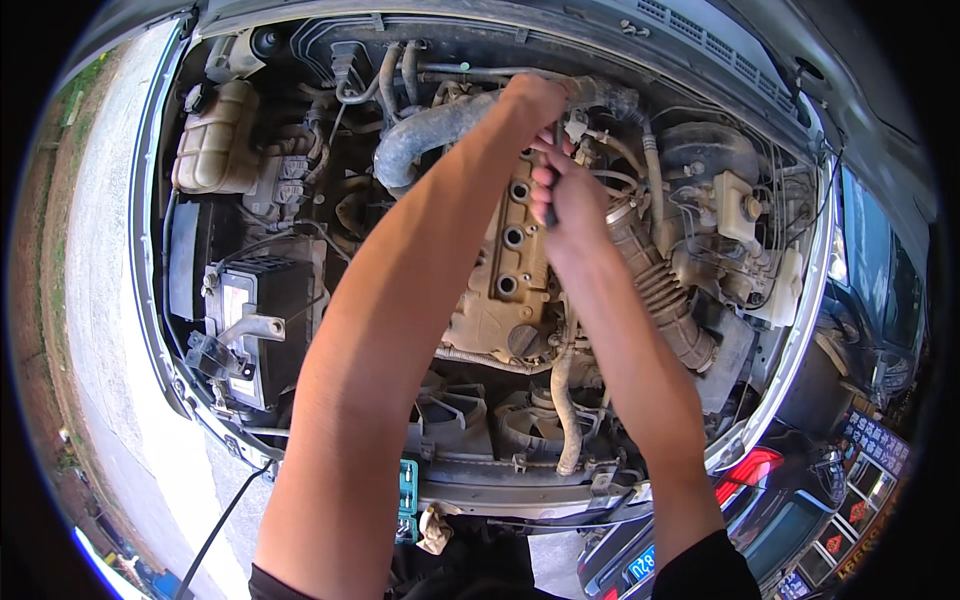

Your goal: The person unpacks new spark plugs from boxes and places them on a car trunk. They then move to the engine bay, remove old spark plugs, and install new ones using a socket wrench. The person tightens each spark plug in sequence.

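Note:
My left hand (535, 102) reaches to the far side of the engine bay, beside the grey intake hose (437, 128). Its fingers are curled closed, and what they grip is hidden. Just nearer and to the right, my right hand (577, 195) is wrapped round a slim tool with a dark handle (550, 214). The tool's upper part runs up toward my left hand; its far end cannot be made out. Below both hands lies the dusty tan engine cover (490, 312), with a row of round holes and a dark oil filler cap (523, 341).
On the left are a coolant tank (217, 140) and a black battery (265, 320). A ribbed air hose (650, 270) and a fluid reservoir (735, 207) lie right. At the front edge sit a green socket case (407, 490) and a pale crumpled glove or cloth (434, 530).

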A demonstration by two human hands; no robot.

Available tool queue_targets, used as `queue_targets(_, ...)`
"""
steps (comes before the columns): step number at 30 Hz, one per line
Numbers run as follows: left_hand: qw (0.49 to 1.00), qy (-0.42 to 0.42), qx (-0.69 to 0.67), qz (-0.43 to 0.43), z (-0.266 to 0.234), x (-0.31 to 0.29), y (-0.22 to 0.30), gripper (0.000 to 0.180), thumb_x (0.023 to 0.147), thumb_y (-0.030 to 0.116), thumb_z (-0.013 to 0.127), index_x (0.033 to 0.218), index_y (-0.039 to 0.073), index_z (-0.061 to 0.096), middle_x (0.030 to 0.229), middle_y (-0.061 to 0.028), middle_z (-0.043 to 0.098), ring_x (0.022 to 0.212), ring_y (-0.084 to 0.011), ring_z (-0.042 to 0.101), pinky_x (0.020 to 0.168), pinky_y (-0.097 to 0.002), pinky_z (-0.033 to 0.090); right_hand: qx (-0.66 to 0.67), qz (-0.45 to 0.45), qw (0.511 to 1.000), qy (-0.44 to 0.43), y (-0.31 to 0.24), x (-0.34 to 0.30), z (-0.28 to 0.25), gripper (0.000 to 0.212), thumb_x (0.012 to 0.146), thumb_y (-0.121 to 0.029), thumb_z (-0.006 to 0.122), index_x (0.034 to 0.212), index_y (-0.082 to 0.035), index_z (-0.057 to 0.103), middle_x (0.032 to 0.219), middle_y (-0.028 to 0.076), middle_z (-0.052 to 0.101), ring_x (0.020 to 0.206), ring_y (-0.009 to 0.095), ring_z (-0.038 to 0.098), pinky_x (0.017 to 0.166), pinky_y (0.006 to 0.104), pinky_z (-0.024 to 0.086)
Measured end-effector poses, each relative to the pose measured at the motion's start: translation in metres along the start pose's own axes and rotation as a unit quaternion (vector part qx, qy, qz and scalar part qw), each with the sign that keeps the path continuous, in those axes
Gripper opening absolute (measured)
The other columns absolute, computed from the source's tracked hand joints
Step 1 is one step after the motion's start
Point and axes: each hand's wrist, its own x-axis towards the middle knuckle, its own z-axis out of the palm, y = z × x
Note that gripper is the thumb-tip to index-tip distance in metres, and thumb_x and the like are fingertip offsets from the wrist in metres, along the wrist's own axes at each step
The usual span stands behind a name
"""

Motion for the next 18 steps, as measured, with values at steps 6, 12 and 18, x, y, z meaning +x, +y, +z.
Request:
queue_targets(6,0.997,-0.036,-0.054,-0.034,-0.001,-0.019,-0.003,0.058,0.11,0.049,0.056,0.112,-0.008,0.068,0.1,-0.0223,0.079,0.075,-0.0307,0.08,0.063,-0.0417,0.067,-0.372,0.171,0.893,-0.188,-0.102,0.026,-0.038,0.023,0.105,-0.028,0.069,0.106,-0.005,0.07,0.077,-0.002,0.055,0.064,0.012,0.052,0.055,0.0335,0.046)
queue_targets(12,0.997,-0.052,0.007,-0.05,-0.002,-0.022,0.005,0.064,0.112,0.052,0.051,0.119,-0.009,0.068,0.106,-0.0209,0.08,0.076,-0.0282,0.079,0.068,-0.0402,0.068,-0.407,0.051,0.906,-0.1,-0.121,0.033,-0.065,0.013,0.1,-0.021,0.071,0.1,-0.008,0.074,0.074,-0.006,0.057,0.058,0.005,0.042,0.053,0.022,0.03)
queue_targets(18,0.998,-0.045,-0.011,-0.036,-0.01,-0.016,0.006,0.058,0.106,0.046,0.064,0.115,-0.011,0.069,0.102,-0.0252,0.078,0.075,-0.0296,0.08,0.065,-0.0394,0.069,-0.093,-0.021,0.994,0.049,-0.021,-0.001,-0.027,0.021,0.105,-0.025,0.066,0.093,-0.008,0.072,0.073,-0.004,0.061,0.059,0.006,0.047,0.053,0.024,0.032)
